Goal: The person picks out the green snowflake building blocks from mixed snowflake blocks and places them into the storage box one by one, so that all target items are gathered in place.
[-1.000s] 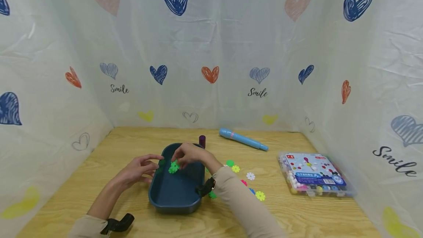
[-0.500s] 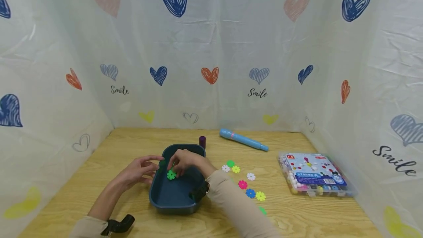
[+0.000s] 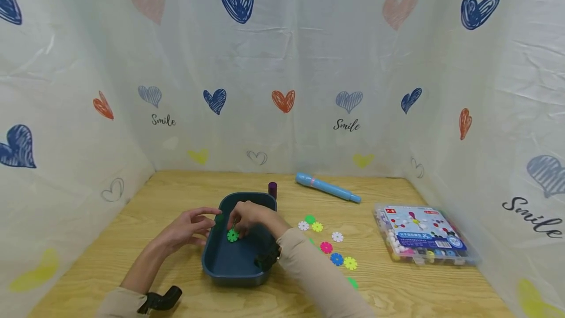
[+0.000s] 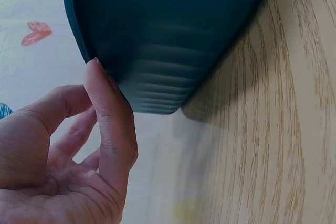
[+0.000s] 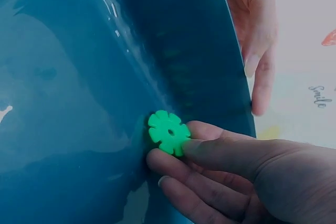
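My right hand [image 3: 249,216] is inside a dark blue basin [image 3: 238,281]. Between thumb and fingers it pinches a green snowflake disc [image 5: 169,132], a flat plastic piece with a notched rim and a small central hole. The disc is tilted, close to the basin's side wall in the right wrist view. Outside the basin, my left hand [image 3: 187,229] touches the left rim with its fingertips. In the left wrist view, one finger [image 4: 107,108] of it stands straight against the rim, the others loosely bent.
Several coloured snowflake discs, such as a pink one [image 3: 326,248] and a blue one [image 3: 337,259], lie right of the basin. Behind stand a dark purple cylinder [image 3: 272,190] and a light blue pen-shaped tube [image 3: 328,188]. A clear box of model parts [image 3: 425,234] lies at the right.
My right hand has moved lower and nearer inside the basin with the green disc. Its sleeve has shifted left, uncovering more discs on the table. The left hand stays at the rim.
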